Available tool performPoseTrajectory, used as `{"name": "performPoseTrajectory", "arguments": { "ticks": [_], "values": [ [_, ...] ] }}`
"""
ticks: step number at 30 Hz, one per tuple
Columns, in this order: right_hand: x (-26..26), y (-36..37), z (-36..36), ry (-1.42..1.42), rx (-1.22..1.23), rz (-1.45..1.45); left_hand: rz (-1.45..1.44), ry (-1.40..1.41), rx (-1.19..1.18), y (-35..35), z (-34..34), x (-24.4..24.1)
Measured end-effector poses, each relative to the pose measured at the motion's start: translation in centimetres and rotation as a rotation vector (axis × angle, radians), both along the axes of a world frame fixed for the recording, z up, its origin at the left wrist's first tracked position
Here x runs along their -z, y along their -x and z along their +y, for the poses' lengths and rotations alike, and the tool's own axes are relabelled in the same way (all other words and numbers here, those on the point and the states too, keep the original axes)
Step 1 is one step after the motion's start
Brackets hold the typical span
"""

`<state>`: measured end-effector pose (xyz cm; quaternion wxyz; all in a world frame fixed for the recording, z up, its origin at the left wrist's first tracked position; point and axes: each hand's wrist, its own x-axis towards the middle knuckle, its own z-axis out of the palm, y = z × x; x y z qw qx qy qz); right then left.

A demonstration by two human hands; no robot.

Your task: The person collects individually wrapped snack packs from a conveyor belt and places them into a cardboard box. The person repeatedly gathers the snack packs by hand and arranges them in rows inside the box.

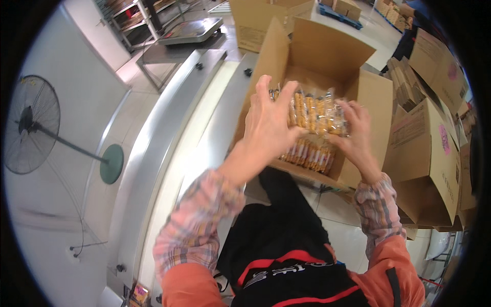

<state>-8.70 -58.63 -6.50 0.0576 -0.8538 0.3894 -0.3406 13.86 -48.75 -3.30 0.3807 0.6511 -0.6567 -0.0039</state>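
Between my left hand [270, 115] and my right hand [355, 130] is a row of clear-wrapped golden snack sticks [314, 111], squeezed together from both ends. The row is over an open cardboard box [322, 46] with its flaps raised or folded out. Lower in the box, nearer to me, lies another row of wrapped snack sticks [308, 155]. Part of the held row is hidden behind my left fingers.
A steel conveyor with a pale belt [172, 161] runs along the left of the box. Beyond it are a platform scale [191, 30] and a standing fan [32, 122]. More cardboard boxes [414, 146] crowd the right. A person in dark clothing [406, 42] is at the upper right.
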Motion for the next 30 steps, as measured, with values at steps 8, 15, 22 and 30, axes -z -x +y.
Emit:
{"name": "performPoseTrajectory", "arguments": {
  "ticks": [8, 15, 22, 30],
  "values": [
    [5.7, -1.1, -12.9, -0.639, 0.149, 0.525, -0.102, -0.655, 0.208, -2.2, -18.9, 8.7],
    [12.5, -2.5, -16.7, -0.942, 0.167, 0.714, -0.328, -0.987, 0.175, 0.3, -23.2, 16.4],
    [13.5, -3.9, -12.8, -0.619, 0.267, 0.636, -0.439, -0.664, 0.096, 0.8, -21.7, 19.3],
    [16.3, -2.6, -13.8, -0.554, 0.249, 0.628, 0.082, -0.022, 0.405, -1.9, -9.0, 5.8]
  ]
}}
